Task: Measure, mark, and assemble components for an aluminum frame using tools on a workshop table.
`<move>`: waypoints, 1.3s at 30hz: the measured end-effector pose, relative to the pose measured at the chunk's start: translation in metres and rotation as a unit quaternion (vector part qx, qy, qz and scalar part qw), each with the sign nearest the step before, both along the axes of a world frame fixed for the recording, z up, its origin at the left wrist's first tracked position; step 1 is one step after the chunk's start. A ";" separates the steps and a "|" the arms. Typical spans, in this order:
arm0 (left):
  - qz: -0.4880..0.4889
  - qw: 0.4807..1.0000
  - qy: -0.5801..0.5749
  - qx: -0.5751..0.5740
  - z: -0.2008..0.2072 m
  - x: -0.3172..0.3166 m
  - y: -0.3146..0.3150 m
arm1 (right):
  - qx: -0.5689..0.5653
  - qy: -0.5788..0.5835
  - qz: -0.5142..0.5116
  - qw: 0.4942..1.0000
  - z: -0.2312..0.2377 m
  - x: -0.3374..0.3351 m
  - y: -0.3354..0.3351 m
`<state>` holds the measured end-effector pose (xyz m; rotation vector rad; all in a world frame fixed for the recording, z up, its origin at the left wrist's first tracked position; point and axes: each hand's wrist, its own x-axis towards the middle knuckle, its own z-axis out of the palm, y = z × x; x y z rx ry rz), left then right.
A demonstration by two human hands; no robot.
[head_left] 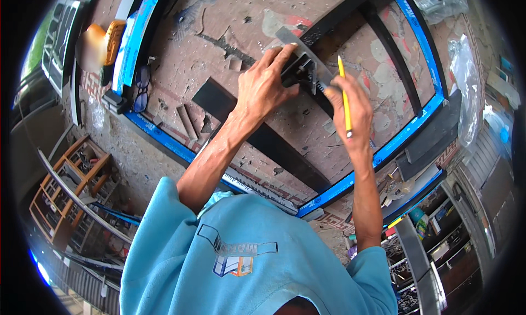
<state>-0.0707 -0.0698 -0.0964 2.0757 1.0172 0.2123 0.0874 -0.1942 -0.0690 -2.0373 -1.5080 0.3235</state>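
Note:
Across the cut end of a black metal profile (302, 68) lies a flat silver metal ruler (287, 36), perhaps a square's blade. My left hand (263, 90) grips the ruler, fingertips pressing on its upper part and the thumb stretched along the profile's near side. My right hand (355, 112) has closed around a yellow pencil (346, 109), its tip pointing up and away from me. The right thumb and fingertips are at the ruler's lower end; whether they touch it I cannot tell. My left hand partly hides the profile.
Black frame bars with blue protective film (419, 27) surround the work on a worn patterned floor. A loose black bar (285, 156) lies near me, with several offcuts around it. Glasses (142, 89) and an orange tool (114, 41) are at left; clear plastic wrapping (468, 96) at right.

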 end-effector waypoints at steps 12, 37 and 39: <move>0.005 0.999 0.034 -0.008 0.002 0.006 0.000 | 0.006 0.047 -0.007 0.999 -0.022 0.005 -0.024; -0.026 0.999 -0.031 0.015 -0.021 0.020 0.012 | 0.034 0.021 0.011 0.999 -0.033 0.026 -0.017; -0.024 0.999 -0.039 0.019 -0.022 0.021 0.013 | 0.035 0.013 0.013 0.999 -0.034 0.026 -0.018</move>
